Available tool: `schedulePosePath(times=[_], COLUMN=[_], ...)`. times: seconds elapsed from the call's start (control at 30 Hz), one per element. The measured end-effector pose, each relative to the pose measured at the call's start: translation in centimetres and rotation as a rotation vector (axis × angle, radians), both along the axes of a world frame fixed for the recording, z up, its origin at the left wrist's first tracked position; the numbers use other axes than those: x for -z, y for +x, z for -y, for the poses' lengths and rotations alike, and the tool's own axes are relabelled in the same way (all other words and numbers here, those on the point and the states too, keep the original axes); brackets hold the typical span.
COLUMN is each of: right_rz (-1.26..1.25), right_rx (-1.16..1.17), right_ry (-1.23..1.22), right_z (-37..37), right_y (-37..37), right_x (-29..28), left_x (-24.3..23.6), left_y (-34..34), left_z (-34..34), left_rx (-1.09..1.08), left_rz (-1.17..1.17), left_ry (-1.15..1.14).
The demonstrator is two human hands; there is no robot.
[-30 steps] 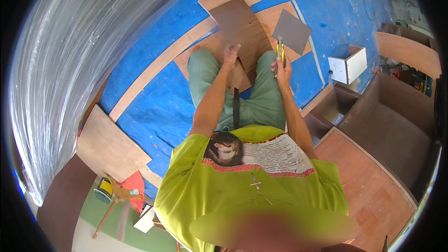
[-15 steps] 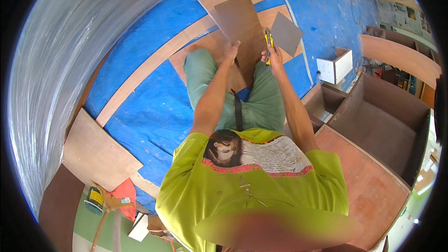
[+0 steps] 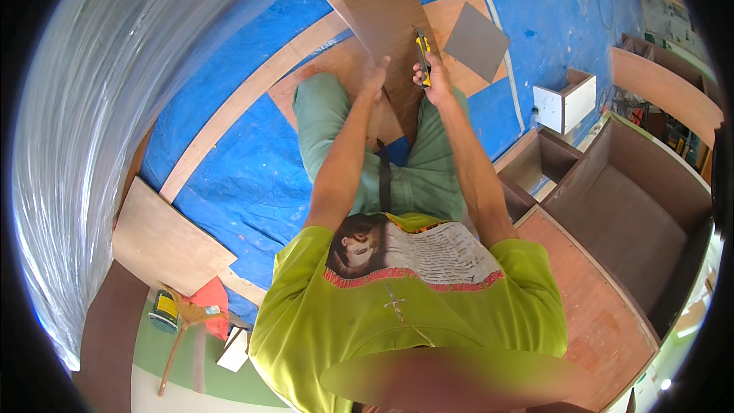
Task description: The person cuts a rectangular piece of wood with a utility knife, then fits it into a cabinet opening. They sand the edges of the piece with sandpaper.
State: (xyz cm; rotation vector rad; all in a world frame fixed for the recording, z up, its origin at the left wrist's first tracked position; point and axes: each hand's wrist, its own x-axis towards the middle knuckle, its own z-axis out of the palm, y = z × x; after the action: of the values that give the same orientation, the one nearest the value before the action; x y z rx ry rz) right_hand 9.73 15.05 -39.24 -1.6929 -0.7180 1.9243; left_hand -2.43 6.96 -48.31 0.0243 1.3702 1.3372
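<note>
Two hands work at a dark brown laminate sheet [image 3: 386, 19] lying on pale plywood over the blue floor tarp [image 3: 229, 176]. Left hand [image 3: 375, 76] presses flat on it, partly hiding its near edge. Right hand [image 3: 434, 80] grips a yellow utility knife [image 3: 422, 53], blade too small to make out.

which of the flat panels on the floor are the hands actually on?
The dark brown panel straight ahead: left hand presses it, right hand holds a yellow knife on it. The grey square lies untouched.
</note>
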Motion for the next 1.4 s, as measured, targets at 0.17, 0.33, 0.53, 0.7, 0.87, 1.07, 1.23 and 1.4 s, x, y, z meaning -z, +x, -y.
schedulePosePath(times=[0.17,0.33,0.53,0.7,0.87,1.07,1.23,1.4], right_rz=[-0.035,0.009,0.025,0.054,0.034,-0.013,0.007,0.005], right_rx=[0.01,0.0,0.008,0.027,0.031,0.1,0.131,0.113], right_ry=[-0.01,0.007,0.069,0.058,0.06,-0.005,0.004,0.064], right_z=[0.2,0.2,0.8,1.3,2.0,1.7,2.0,2.4], right_y=[-0.2,-0.3,-0.9,-1.3,-1.6,-1.9,-2.0,-2.1], right_x=[0.3,0.1,-0.1,-0.6,-0.8,-0.5,-0.2,0.0], left_x=[1.7,3.9,2.2,1.2,2.0,2.0,1.9,2.3], left_y=[0.3,0.8,0.3,0.2,0.3,0.5,0.2,0.4], left_z=[0.1,-0.2,0.0,0.0,-0.1,0.0,-0.1,0.1], left_rx=[-0.021,0.023,0.016,0.007,0.036,0.017,0.039,-0.03], left_rz=[-0.025,-0.089,-0.052,-0.043,0.026,-0.103,-0.023,-0.053], left_ry=[0.106,-0.07,0.086,0.11,-0.007,0.056,0.026,0.099])
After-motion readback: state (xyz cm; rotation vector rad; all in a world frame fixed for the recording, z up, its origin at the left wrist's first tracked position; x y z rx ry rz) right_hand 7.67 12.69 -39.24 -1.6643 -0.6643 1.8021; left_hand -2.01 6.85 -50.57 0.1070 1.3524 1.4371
